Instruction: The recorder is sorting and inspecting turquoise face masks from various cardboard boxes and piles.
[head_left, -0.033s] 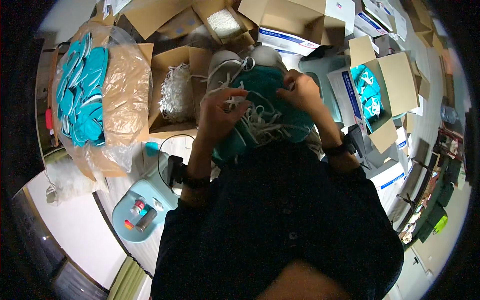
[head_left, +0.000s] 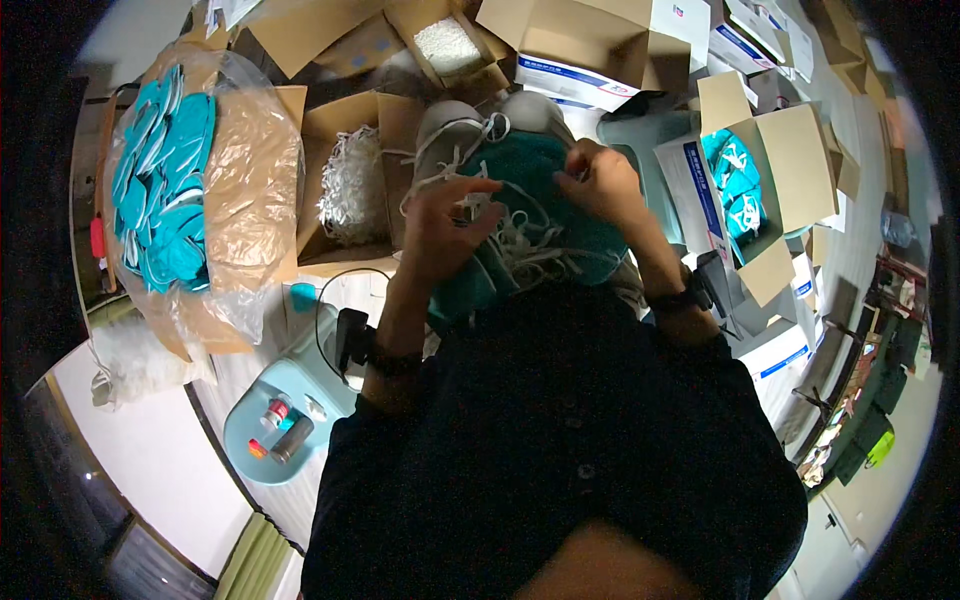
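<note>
A teal fabric piece (head_left: 520,158) lies across my lap with a tangle of thin white straps (head_left: 528,240) on it. Over its left side hovers my left hand (head_left: 445,228), index finger and thumb apart, with some straps visible in the gap. At the right edge of the fabric, my right hand (head_left: 608,185) has its fingers curled together in a pinch; whatever is between them is too small to make out. Pale knees or shoe-like rounded shapes (head_left: 448,125) show beyond the fabric, with a looped white cord near them.
At left, a clear plastic bag (head_left: 250,150) on cardboard holds flat teal pieces (head_left: 165,190). Beside it, a carton (head_left: 400,120) contains white straps (head_left: 350,185). On the right stands an open carton (head_left: 795,165) with teal strapped pieces (head_left: 735,185). A light-blue stool (head_left: 240,430) carries small items.
My left hand has shifted very slightly to the right over the straps. My right hand stays nearly still.
</note>
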